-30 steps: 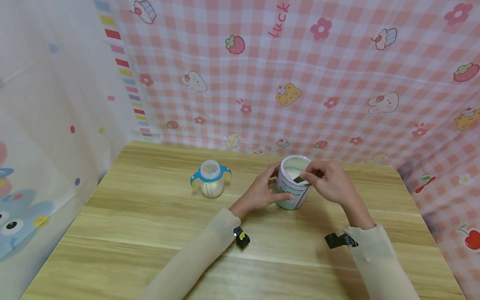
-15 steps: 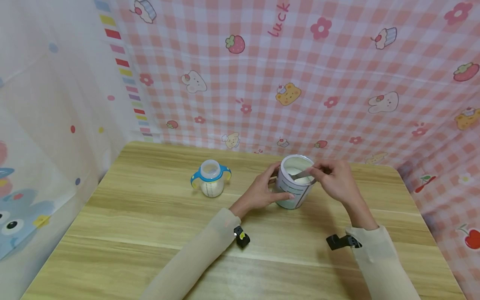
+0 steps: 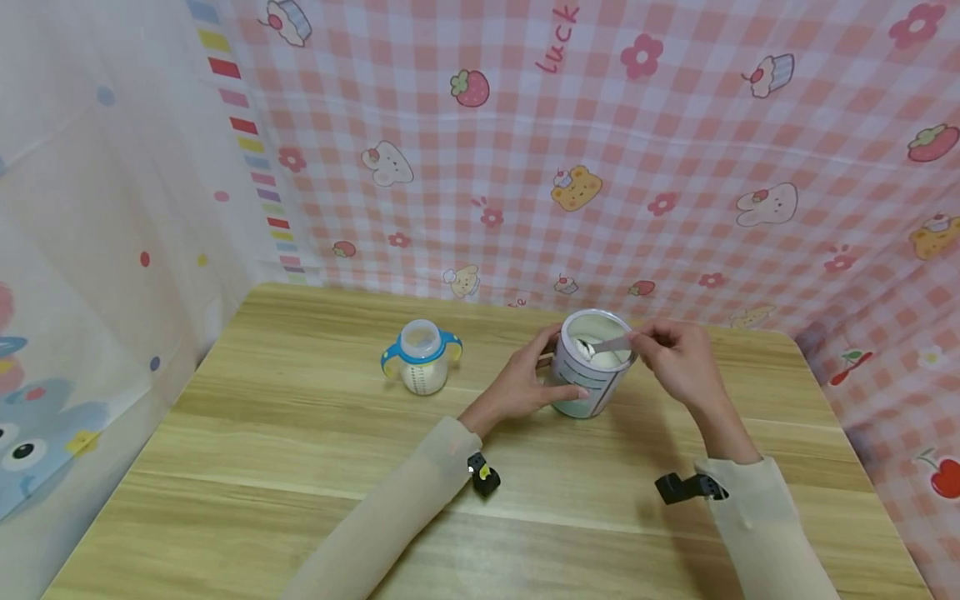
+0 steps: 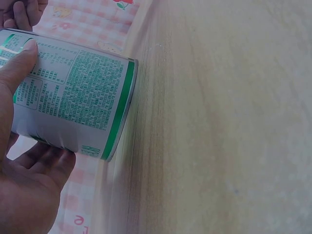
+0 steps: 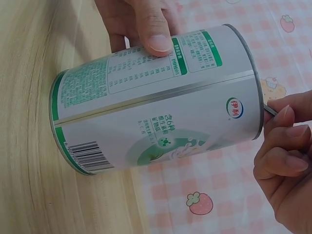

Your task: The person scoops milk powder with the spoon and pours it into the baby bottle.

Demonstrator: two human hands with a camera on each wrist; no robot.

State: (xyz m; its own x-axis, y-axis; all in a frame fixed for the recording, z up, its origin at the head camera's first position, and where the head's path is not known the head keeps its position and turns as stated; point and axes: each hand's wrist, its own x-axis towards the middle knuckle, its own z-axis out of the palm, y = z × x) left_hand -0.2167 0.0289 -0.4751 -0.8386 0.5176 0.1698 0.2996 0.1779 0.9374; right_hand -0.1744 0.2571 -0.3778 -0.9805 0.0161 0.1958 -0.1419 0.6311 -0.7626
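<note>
An open milk powder can [image 3: 588,387], white with green print, stands on the table toward the back. My left hand [image 3: 521,382] grips its side, thumb across the front and fingers behind. Between the thumb and fingers of my right hand [image 3: 678,358] is the handle of a metal spoon [image 3: 609,344]. The spoon's bowl, carrying white powder, is at the mouth of the can, over the pale powder inside. In the right wrist view the can [image 5: 161,102] shows its seam and barcode, and only a bit of the spoon handle [image 5: 269,110] sticks past the rim.
A baby bottle [image 3: 424,367] with blue and yellow handles stands uncapped to the left of the can, with whitish contents. The wooden table [image 3: 315,467] meets a pink checked cloth [image 3: 525,150] at the back, and a pale cloth hangs at the left.
My right hand has drawn slightly back to the right, and the spoon has risen from the powder, its loaded bowl now showing. The left hand and can have stayed put.
</note>
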